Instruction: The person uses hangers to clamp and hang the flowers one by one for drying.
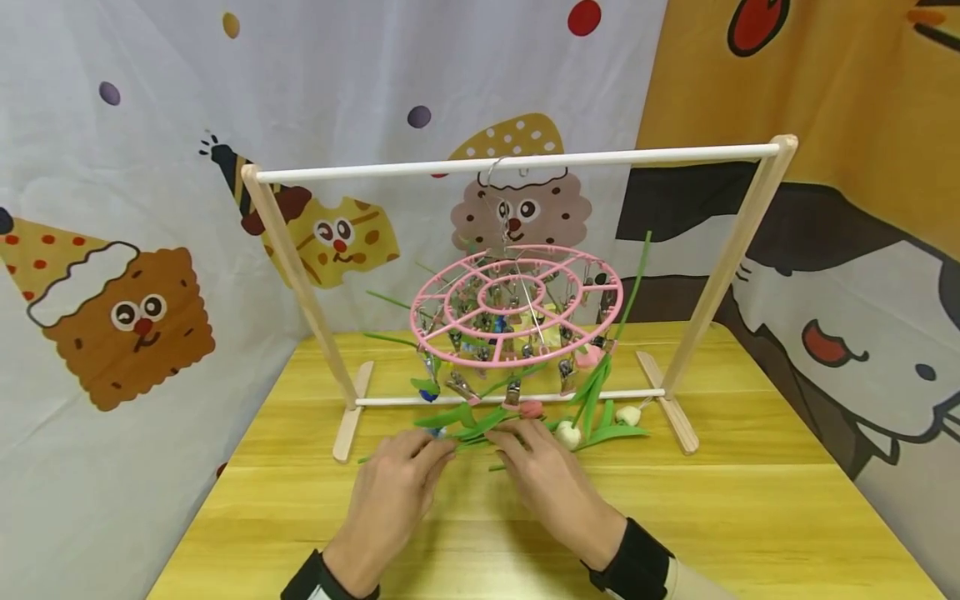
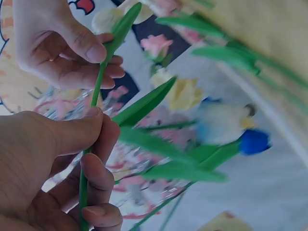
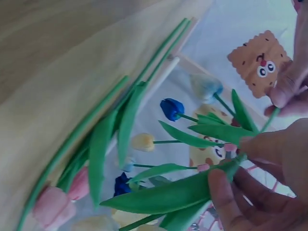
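Both hands work low over the table in front of a round pink clip hanger. Between thumb and curled fingers, my left hand grips a thin green flower stem. Farther along that stem, my right hand pinches it where a long green leaf branches off. Which bloom belongs to it I cannot tell. Near the right hand are a white tulip and a pink tulip. Several flowers hang from the hanger's clips, among them a blue tulip and a pale blue-white tulip.
A wooden stand with a white top bar carries the hanger on a hook; its feet rest on the yellow wood-grain table. Pink tulips with long stems lie on the table. Behind hangs a cartoon-printed cloth.
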The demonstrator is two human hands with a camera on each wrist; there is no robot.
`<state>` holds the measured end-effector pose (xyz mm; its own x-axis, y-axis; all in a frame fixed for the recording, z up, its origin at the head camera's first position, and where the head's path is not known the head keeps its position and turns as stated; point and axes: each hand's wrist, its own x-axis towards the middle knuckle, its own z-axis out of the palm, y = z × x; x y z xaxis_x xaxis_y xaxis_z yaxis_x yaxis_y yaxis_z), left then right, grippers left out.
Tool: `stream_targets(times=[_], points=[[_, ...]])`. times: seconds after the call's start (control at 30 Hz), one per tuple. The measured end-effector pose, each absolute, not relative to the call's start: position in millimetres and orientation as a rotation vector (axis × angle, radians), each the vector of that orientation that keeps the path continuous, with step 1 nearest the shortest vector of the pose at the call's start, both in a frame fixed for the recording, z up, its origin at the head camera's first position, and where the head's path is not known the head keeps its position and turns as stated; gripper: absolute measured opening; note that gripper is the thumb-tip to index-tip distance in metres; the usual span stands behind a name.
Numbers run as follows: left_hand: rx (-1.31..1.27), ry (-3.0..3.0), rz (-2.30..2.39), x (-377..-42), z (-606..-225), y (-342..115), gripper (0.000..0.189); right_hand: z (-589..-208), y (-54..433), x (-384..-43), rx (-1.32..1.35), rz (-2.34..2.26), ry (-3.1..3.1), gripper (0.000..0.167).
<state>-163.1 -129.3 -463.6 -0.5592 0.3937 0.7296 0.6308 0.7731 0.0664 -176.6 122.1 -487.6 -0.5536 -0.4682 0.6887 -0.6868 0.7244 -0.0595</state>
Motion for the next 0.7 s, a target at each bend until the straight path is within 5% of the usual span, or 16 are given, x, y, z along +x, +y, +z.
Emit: stream_targets(times=[0.37,0.7], points=[[-0.793,-2.055,-0.328,-167,-422,-132,0.026,-466,118,-175,0.893,0.470,-2.135,0.030],[-0.691,-1.994,-0.623,-173,-413,-141,0.061,-458,125,-173,0.884,0.663,-2.092,0.033]])
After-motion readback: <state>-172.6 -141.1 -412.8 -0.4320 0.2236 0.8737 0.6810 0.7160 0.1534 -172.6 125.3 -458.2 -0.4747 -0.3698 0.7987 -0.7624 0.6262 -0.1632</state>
